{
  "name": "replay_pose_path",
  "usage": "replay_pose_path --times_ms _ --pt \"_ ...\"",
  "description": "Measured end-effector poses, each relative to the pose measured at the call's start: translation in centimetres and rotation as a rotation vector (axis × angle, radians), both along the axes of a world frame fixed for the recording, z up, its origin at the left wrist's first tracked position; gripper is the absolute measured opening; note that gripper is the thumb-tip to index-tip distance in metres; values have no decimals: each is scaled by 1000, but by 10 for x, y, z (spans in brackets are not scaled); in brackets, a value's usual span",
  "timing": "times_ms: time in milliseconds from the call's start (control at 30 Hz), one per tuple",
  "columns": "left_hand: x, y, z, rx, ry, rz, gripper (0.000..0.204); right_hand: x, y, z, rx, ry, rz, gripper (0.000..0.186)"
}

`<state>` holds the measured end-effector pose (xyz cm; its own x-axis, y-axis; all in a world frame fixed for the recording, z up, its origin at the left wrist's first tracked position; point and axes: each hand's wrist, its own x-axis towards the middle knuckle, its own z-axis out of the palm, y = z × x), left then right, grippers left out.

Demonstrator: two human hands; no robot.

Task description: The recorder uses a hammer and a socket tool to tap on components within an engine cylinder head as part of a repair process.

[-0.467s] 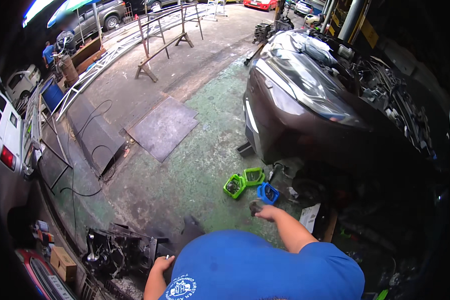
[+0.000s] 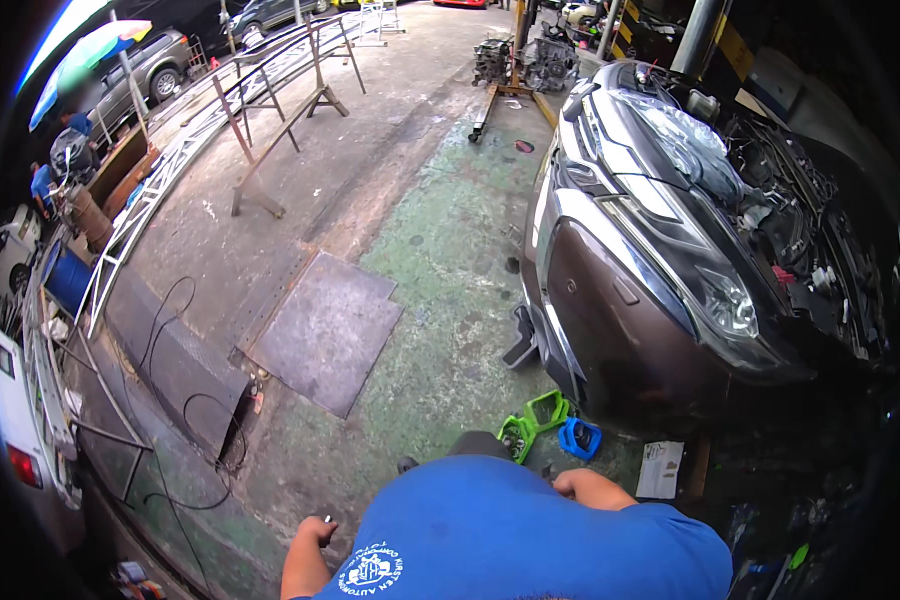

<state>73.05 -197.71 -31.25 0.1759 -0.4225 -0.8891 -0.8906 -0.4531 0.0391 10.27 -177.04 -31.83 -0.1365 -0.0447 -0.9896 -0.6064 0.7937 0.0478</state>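
My left hand [image 2: 315, 531] is closed beside my blue shirt, with a short white stick-like thing [image 2: 328, 519] between the fingers. My right hand [image 2: 572, 483] is held low in front of my body. Its fingers are mostly hidden behind the shirt, so what it holds, if anything, does not show. Just ahead of it on the floor stand two joined green trays [image 2: 547, 411], one with small dark parts inside. A blue tray [image 2: 580, 438] sits to their right, close to the car's front end.
A dark brown car [image 2: 630, 300] with its engine bay exposed fills the right side. A flat metal plate [image 2: 327, 330] lies on the green floor. Black cable [image 2: 175, 510] loops at the left. Farther off are a metal frame [image 2: 290, 130] and an engine hoist [image 2: 518, 85].
My right hand has drawn back toward my body; the dark thing it held out is now out of sight. My view has shifted, and the trays appear lower and farther right.
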Motion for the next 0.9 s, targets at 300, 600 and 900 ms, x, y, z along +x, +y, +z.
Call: replay_pose_path --times_ms 300,600,900 --pt "-91 -362 48 -252 247 321 29 -20 -219 -21 -86 -84 -289 34" --pt "-282 -545 124 -39 144 -289 33 -111 -482 27 -179 -150 -600 32" --pt "-329 -776 13 132 58 -445 41 -249 -779 68 -391 142 -528 19"
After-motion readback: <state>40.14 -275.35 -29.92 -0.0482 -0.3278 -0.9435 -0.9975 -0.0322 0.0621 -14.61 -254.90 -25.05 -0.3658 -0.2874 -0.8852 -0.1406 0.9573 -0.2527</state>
